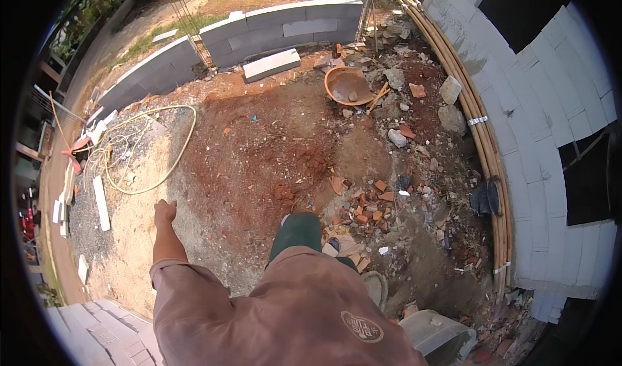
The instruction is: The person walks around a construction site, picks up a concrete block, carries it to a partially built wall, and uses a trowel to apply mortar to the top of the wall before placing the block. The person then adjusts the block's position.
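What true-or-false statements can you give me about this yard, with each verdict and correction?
1. The hose lies in loops on the ground. True.
2. The orange basin lies upside down. False: the orange basin's open side faces up.
3. The bamboo poles run along the block wall on the right. True.
4. The left hand is holding a shovel. False: no shovel shows in the left hand.
5. The broken bricks lie left of the hose. False: the broken bricks lie to its right.
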`<state>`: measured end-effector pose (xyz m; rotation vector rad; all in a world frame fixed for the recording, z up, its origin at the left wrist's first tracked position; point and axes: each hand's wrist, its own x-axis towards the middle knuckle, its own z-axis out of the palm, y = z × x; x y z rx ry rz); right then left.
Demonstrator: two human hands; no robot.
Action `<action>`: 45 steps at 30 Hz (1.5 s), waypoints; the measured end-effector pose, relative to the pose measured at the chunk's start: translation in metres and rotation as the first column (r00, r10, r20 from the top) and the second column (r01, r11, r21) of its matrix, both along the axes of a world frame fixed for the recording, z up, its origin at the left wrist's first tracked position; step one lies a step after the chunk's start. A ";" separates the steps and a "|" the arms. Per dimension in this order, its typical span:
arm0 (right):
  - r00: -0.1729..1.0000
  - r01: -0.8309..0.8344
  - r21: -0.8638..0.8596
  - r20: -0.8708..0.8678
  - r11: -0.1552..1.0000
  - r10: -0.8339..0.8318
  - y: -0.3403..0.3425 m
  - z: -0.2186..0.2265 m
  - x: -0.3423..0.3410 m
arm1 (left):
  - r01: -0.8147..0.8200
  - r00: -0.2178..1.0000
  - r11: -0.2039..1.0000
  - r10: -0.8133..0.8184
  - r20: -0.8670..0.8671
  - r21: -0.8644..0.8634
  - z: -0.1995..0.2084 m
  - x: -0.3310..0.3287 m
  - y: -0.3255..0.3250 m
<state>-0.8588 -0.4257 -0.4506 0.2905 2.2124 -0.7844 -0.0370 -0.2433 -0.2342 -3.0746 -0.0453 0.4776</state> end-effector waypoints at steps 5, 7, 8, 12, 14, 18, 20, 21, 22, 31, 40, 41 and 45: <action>0.970 0.155 0.079 -0.204 0.985 -0.136 -0.050 0.018 0.024 | 0.031 0.996 0.999 -0.032 0.077 0.017 -0.001 0.059 -0.124; 0.971 0.133 0.110 -0.212 0.985 -0.108 -0.081 0.021 0.038 | -0.040 0.998 0.996 0.037 0.051 0.077 -0.012 0.078 -0.133; 0.972 0.123 0.106 -0.212 0.987 -0.099 -0.103 0.024 0.047 | -0.061 0.997 0.994 0.055 0.057 0.096 -0.026 0.089 -0.137; 0.961 0.122 0.074 -0.260 0.990 -0.099 -0.183 0.043 0.059 | -0.062 0.998 0.995 0.062 0.000 0.074 -0.081 0.106 -0.215; 0.970 0.086 0.099 -0.234 0.991 -0.061 -0.222 0.043 0.082 | 0.080 0.990 0.996 -0.085 0.110 0.048 -0.071 0.157 -0.255; 0.970 0.060 0.066 -0.241 0.996 -0.042 -0.308 0.053 0.109 | 0.238 0.969 0.958 -0.221 0.114 -0.160 -0.036 0.203 -0.406; 0.972 0.057 0.044 -0.231 0.997 -0.045 -0.352 0.049 0.126 | 0.329 0.940 0.917 -0.296 0.168 -0.225 -0.030 0.224 -0.459; 0.971 0.062 0.025 -0.233 0.998 -0.054 -0.374 0.046 0.133 | 0.368 0.925 0.897 -0.325 0.198 -0.244 -0.031 0.232 -0.486; 0.971 0.064 0.002 -0.229 0.998 -0.062 -0.396 0.039 0.143 | 0.405 0.907 0.876 -0.352 0.230 -0.260 -0.031 0.239 -0.507; 0.994 -0.088 -0.097 -0.069 0.991 0.082 -0.598 -0.059 0.238 | 0.144 0.968 0.981 -0.113 0.225 -0.128 -0.046 0.318 -0.535; 0.968 -0.211 -0.059 0.124 0.976 0.217 -0.747 0.006 0.456 | 0.032 0.965 0.994 -0.003 0.264 -0.105 -0.037 0.370 -0.527; 0.966 -0.231 -0.069 0.105 0.970 0.238 -0.760 -0.002 0.470 | 0.025 0.959 0.994 0.007 0.282 -0.111 -0.041 0.384 -0.524; 0.944 -0.307 -0.122 0.084 0.944 0.318 -0.817 -0.029 0.545 | -0.058 0.937 0.984 0.113 0.332 -0.170 -0.067 0.423 -0.542</action>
